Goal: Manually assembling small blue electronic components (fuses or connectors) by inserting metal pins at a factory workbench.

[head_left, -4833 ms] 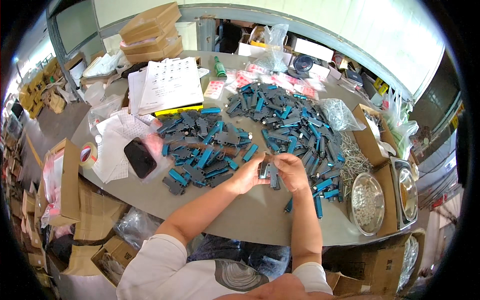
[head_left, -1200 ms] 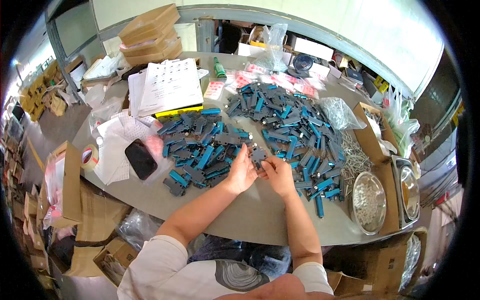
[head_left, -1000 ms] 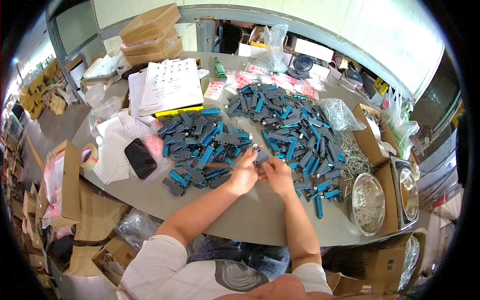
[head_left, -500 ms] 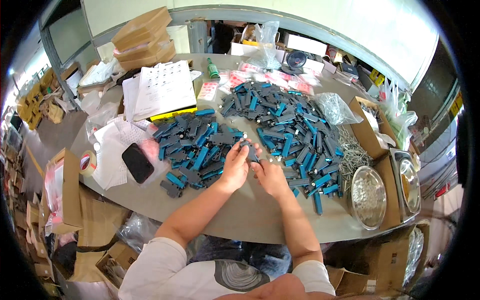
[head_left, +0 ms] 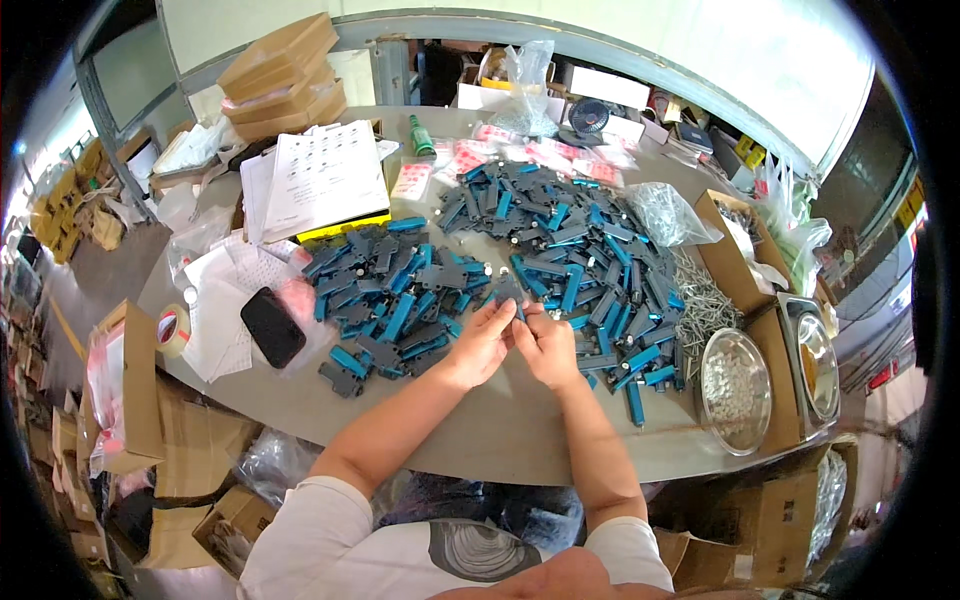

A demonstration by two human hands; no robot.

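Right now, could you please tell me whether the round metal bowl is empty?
Not empty: many small white pieces show inside the bowl.

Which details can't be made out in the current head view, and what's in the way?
- Head view: the lower end of the dark part, covered by the left hand and right hand.
- Head view: the bottom of the right pile, buried under its upper pieces.
- Head view: the exact shape of the white bits in the bowl, too small.
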